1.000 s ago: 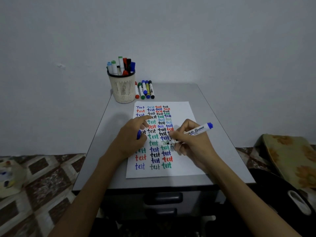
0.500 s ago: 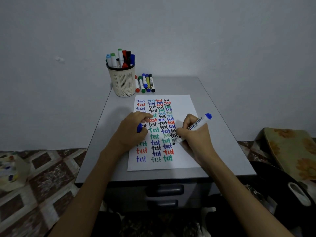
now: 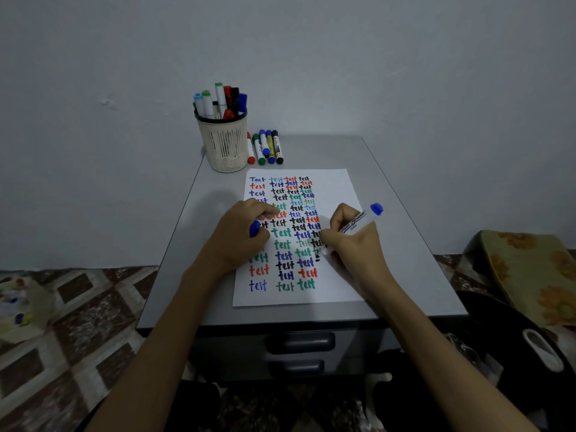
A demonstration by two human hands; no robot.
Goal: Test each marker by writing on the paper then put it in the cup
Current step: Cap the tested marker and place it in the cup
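Right hand (image 3: 355,247) fingers (image 3: 341,215) grasp the marker (image 3: 358,221), tip on the paper (image 3: 336,188) (right column); left hand (image 3: 240,241) clenches its blue cap (image 3: 254,228). The writing palm could drag across fresh ink and smear it.

- Marker in use (image 3: 358,221): white barrel with printed label and blue end; slanted, tip down on the paper's right-hand column of writing, pinched in the right grip (image 3: 352,244).
- Blue cap (image 3: 254,228): held in the left grip (image 3: 237,241), over the paper's left side.
- Paper (image 3: 336,188): white sheet flat on the bench (image 3: 389,213), filled with rows of "test" in blue, red, black and green; right margin blank.
- Cup (image 3: 224,148): cream, perforated, dark rim; upright at the bench's far left corner.
- Markers in cup (image 3: 219,98): several, standing upright, ends light blue, green, red, black, blue.
- Loose markers (image 3: 265,148): five side by side on the bench, just right of the cup.
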